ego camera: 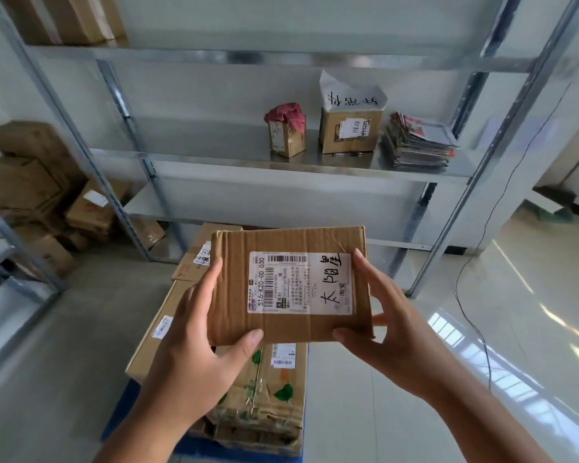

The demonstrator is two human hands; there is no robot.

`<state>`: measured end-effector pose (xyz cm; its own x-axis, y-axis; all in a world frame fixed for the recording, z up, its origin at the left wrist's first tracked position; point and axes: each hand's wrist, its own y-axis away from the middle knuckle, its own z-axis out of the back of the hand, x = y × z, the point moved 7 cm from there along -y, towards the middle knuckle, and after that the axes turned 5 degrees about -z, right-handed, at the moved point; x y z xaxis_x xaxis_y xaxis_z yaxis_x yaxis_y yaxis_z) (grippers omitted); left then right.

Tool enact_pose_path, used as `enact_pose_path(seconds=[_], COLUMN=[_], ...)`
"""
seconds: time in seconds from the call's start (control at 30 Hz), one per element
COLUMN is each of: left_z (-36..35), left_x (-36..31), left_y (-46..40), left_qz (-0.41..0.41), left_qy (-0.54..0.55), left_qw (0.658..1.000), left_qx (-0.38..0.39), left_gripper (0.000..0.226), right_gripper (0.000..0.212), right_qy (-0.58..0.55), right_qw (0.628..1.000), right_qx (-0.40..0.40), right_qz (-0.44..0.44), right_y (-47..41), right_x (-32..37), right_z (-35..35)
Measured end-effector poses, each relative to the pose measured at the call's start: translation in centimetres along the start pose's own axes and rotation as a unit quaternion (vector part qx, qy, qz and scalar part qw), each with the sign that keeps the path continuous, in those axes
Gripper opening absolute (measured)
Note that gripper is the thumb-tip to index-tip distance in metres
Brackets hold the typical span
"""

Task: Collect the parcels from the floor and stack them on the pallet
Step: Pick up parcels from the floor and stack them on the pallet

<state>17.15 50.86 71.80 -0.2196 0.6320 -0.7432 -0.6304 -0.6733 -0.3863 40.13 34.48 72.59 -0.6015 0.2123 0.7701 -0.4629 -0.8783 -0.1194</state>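
We hold one flat, rectangular cardboard parcel [290, 285] at the centre of view, its brown face creased and taped, with a white printed label [300, 283] bearing a barcode and black handwritten characters. Our left hand [201, 332] grips the parcel's left edge, fingers curled behind and thumb pressed on the lower front. Our right hand [385, 325] pinches the right edge, thumb at the lower corner and fingers along the side.

Below, at 6 o'clock, three cardboard boxes [268, 396] rest on a blue pallet [194, 446]; the nearest is crumpled, with green leaf prints and glossy tape. The parcel hangs above them, not touching.

The floor [482, 329] is pale, glossy tile that reflects window light. A thin black cable [475, 262] trails over it at 3 o'clock.

At 12 o'clock stands a grey metal shelf [281, 158] carrying two small boxes, one stuffed with a red cloth [286, 116], the other topped with white paper, and one stack of magazines [415, 142]. At 9 o'clock brown cartons [30, 188] are heaped against the wall.
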Motion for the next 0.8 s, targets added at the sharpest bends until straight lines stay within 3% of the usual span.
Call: enact_pose_path(seconds=[0.2, 0.8], left_z=[-2.6, -5.3], left_x=[-0.1, 2.3], left_y=[-2.0, -11.8], left_qz=[0.015, 0.025], left_qy=[-0.013, 0.024], left_qw=[1.0, 0.999], left_qx=[-0.011, -0.028], left_gripper=[0.098, 0.097], right_gripper=[0.104, 0.105], right_qy=[0.002, 0.06], right_qw=[0.999, 0.997], right_qx=[0.042, 0.05], right_qz=[0.012, 0.025], right_y=[-3.6, -15.1], right_x=[-2.7, -4.8], right_z=[1.3, 5.2])
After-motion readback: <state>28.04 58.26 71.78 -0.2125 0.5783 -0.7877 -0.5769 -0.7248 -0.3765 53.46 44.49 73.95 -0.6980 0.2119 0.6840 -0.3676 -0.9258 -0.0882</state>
